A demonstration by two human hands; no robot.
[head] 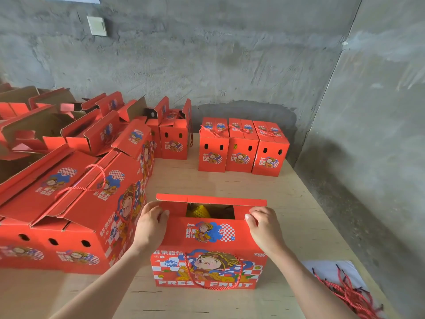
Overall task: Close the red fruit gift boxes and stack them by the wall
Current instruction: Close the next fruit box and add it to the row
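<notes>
Red cardboard crowds the left, where open boxes (76, 203) lie piled. The left hand (150, 218) pinches the left top corner of the gift box (209, 238), which stands on the plywood table (299, 215) straight ahead. Its long axis runs left to right, and its far flap (211, 200) is half raised. The right hand (262, 223) pinches the right corner, equally near. Beyond, bare table leads to three closed boxes (241, 148) against the wall (230, 65).
</notes>
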